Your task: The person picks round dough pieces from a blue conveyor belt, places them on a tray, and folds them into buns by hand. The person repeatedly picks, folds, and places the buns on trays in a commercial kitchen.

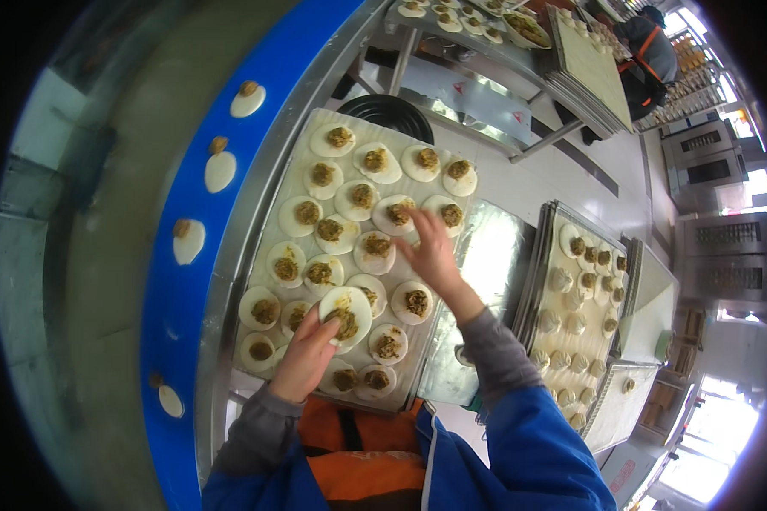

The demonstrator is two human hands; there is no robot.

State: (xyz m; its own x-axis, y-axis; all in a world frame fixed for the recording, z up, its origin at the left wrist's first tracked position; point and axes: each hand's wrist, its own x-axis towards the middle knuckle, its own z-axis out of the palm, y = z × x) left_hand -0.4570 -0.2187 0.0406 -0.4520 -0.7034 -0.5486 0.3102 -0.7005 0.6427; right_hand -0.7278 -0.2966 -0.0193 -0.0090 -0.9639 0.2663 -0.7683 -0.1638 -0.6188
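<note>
Fingers (331,319) of the left hand (307,353) are seen clamped on a filled dough round (347,308), lifted just above the near end of the paper-lined tray (294,153). Further along that tray, the right hand (430,251) is spread, fingertips touching another round (395,213). Beside the tray, a blue conveyor edge (230,170) is seen.

We see matt, soft dough rounds (349,311) with coarse, crumbly filling, on a pale paper-lined tray (291,175). The metal table (494,247) shines glossy; the blue belt (230,145) looks smooth.
</note>
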